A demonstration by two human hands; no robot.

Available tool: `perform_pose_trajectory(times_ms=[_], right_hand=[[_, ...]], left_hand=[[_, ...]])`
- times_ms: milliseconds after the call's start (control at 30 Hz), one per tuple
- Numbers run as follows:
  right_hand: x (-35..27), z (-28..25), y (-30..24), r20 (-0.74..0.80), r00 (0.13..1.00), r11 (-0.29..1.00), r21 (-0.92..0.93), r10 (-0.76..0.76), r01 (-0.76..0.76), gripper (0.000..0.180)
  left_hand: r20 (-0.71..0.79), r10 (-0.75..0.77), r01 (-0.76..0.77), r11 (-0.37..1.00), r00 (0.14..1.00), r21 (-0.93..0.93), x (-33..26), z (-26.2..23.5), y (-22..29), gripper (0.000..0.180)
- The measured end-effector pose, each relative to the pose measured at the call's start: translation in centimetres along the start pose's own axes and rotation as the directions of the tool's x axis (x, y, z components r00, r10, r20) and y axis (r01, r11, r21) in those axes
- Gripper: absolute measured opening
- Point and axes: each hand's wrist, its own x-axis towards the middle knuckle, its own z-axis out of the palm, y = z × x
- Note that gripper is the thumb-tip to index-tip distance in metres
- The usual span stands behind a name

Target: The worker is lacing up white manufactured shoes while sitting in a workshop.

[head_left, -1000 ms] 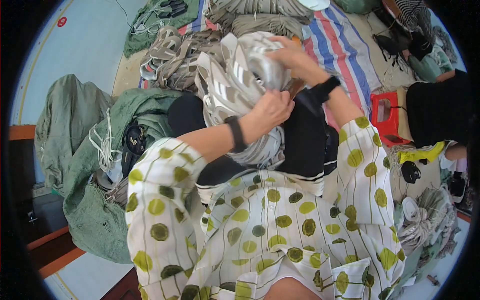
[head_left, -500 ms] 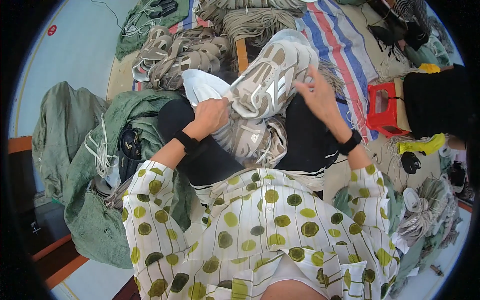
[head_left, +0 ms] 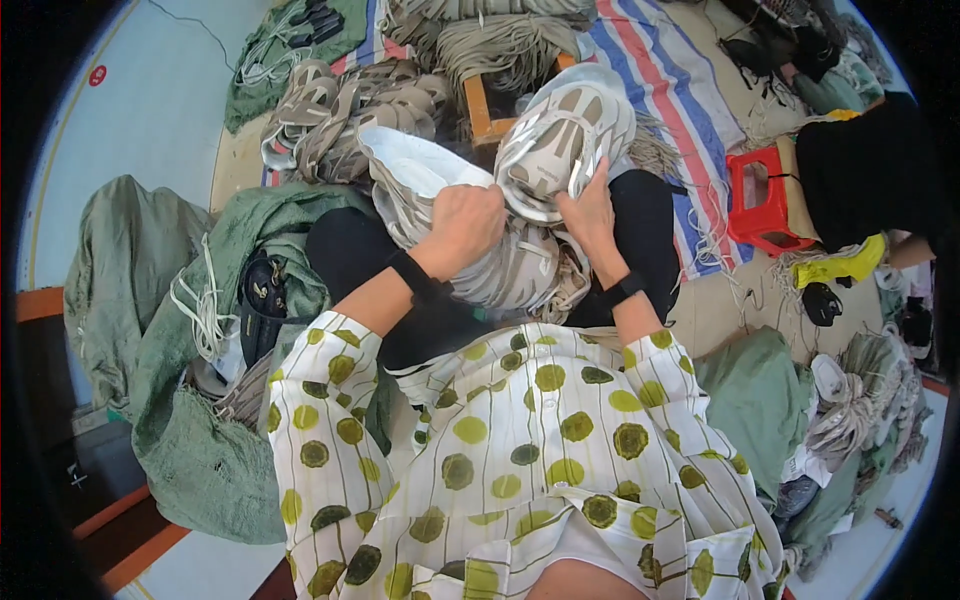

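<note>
On my lap lies a pile of grey and beige shoe uppers [head_left: 520,275]. My left hand [head_left: 465,222] is closed on one of them, a white-lined upper [head_left: 405,170] that sticks out to the left. My right hand [head_left: 592,215] grips another grey and beige upper [head_left: 560,140], raised above the pile with its patterned side toward me. Each wrist wears a black band. My spotted white and green sleeves fill the lower middle of the view.
More shoe uppers [head_left: 340,110] and bundles of beige laces [head_left: 510,40] lie on a striped mat [head_left: 680,90] ahead. A small wooden stool [head_left: 478,105] stands just beyond the lap. Green sacks [head_left: 180,330] sit left, a red plastic stool [head_left: 762,200] and a person in black [head_left: 870,170] right.
Both hands dropped from a high bundle to the lap. The left hand shifted onto the white-lined upper, and the right hand came back in to grip the raised upper.
</note>
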Motion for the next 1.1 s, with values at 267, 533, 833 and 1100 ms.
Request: perform_pose_trajectory(times_ms=[267,533,833,1100], right_hand=[[0.7,-2.2,1.7,0.007,0.965,0.787,0.579,-0.263,0.21,0.074],[8.5,-0.6,1.9,0.272,0.888,0.898,-0.138,-0.371,0.418,0.062],[7.0,-1.5,-2.3,0.305,0.815,0.702,-0.414,-0.493,0.579,0.047],[8.9,-4.5,1.1,0.321,0.714,0.721,-0.119,-0.622,0.682,0.031]], left_hand=[[-0.044,0.03,-0.036,0.988,0.999,-0.151,-4.2,-2.5,1.5,0.021],[0.079,-0.023,0.038,0.982,0.997,-0.188,-0.1,2.1,-3.8,0.024],[0.021,-0.428,0.417,0.867,0.904,-0.273,3.6,1.4,-3.7,0.033],[-0.088,-0.345,0.303,0.902,0.934,-0.309,3.3,-0.1,-2.5,0.031]])
